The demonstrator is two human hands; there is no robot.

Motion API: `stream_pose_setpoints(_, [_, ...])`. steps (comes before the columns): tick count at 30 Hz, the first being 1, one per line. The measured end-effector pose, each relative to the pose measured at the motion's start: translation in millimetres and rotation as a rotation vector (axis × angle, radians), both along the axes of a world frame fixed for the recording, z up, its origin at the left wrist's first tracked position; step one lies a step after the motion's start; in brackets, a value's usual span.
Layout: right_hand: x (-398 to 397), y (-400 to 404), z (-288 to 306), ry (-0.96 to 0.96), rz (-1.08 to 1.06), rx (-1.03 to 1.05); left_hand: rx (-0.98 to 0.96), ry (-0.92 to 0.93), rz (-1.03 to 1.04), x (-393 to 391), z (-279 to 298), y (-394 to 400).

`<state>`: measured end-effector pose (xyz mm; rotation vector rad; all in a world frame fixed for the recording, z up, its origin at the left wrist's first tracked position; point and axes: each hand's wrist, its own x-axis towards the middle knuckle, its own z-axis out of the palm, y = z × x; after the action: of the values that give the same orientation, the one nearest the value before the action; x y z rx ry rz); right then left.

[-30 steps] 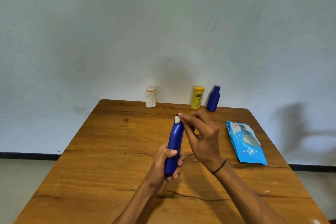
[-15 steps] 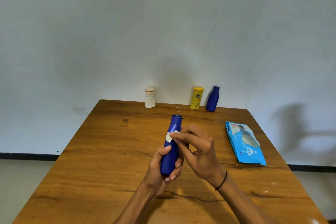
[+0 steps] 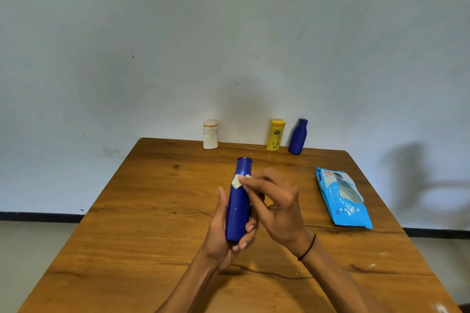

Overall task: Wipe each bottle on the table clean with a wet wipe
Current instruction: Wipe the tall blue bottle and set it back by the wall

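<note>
Wet wipe (image 3: 237,181) on blue bottle (image 3: 239,207) (neck)

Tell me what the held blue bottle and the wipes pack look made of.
Blue bottle: probably plastic, smooth, opaque, with a soft sheen along its side. Wipes pack: thin glossy plastic film, judging by its wrinkles, bright glare and printed surface.

one head view looks forward and down, close over table (image 3: 152,211).
</note>
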<state>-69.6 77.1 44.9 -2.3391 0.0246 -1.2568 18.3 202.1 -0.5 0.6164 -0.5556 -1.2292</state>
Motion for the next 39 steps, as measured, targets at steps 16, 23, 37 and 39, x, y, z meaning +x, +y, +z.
stream_pose_setpoints(16, [-9.4, 2.3, -9.2, 0.182, 0.108, -0.075, 0.054, -0.026, 0.103, 1.1, -4.8, -5.2])
stream_pose_setpoints(23, [9.1, -13.8, 5.6, 0.157, -0.001, 0.109, 0.116, -0.068, 0.110, -1.7, -9.6, -6.4])
stream_pose_setpoints(37, [-28.8, 8.7, -10.1, 0.431, 0.205, -0.007, -0.017, 0.200, 0.035, 4.1, -8.9, -12.5])
stream_pose_setpoints(39, [-30.3, 5.3, -7.1, 0.498, 0.206, -0.034, -0.025, 0.228, 0.039, 2.8, -4.8, -9.8])
